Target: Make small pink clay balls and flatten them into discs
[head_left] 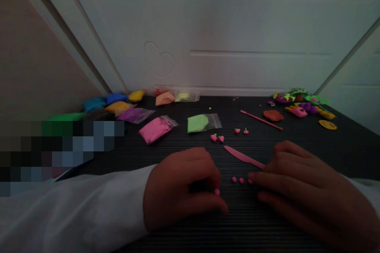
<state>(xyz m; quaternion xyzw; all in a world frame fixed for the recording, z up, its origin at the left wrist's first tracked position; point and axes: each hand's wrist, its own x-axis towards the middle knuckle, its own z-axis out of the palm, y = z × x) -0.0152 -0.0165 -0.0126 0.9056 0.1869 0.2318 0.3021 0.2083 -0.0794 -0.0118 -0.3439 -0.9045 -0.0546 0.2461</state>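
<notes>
Two small pink balls (234, 180) lie on the worktop (208, 234) in the head view, just on your side of the pink knife (242, 155). Left of the knife, your left hand (179, 189) holds a third ball (217, 192) in a narrow pinch. At the knife's right end, your right hand (311, 193) touches a fourth ball (250, 182); whether it grips, I cannot tell. Beyond the knife lie green-stemmed pink pieces (213, 138).

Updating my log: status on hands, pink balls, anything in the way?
Left hand: holding one pink ball. Right hand: at rightmost of three more balls, in a row. Possible obstacle: pink knife just beyond.
</notes>
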